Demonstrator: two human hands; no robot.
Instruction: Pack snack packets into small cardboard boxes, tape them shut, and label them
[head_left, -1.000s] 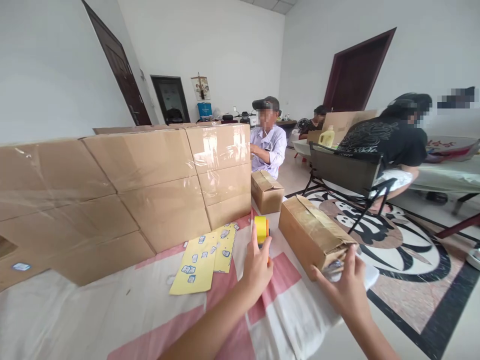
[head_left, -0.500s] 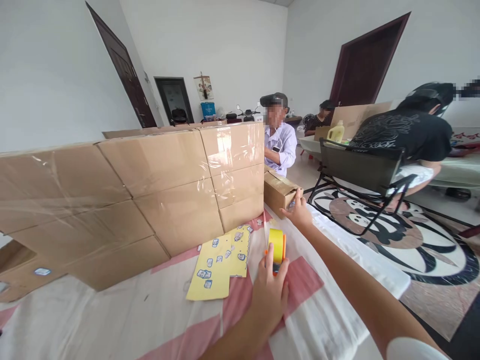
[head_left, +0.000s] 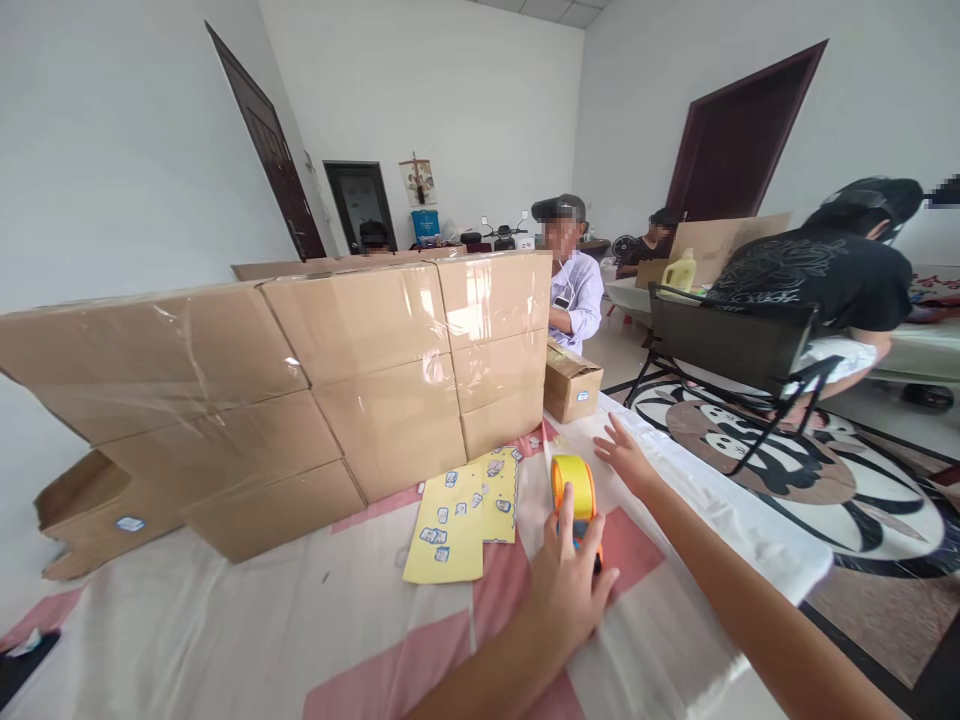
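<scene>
My left hand (head_left: 564,580) is around the handle end of an orange tape dispenser (head_left: 592,497) carrying a roll of yellow tape. Part of the dispenser is hidden by the fingers. To its right, above the white edge of the table, my right hand (head_left: 624,458) has its fingers spread and holds nothing. Just beyond those fingertips stands a small cardboard box (head_left: 570,385) with a label on its end, apart from the hand. Two yellow printed sheets (head_left: 454,525) lie overlapping left of the dispenser.
A wall of stacked cardboard boxes (head_left: 390,410) under clear film lines the table's far side. An open carton (head_left: 105,510) sits at the left. A co-worker (head_left: 577,285) is behind the boxes; another sits on a folding chair (head_left: 731,335) at the right.
My right hand has let go of the small cardboard box and drawn back toward me, fingers spreading. My left hand stays at the tape dispenser. The view has shifted slightly left.
</scene>
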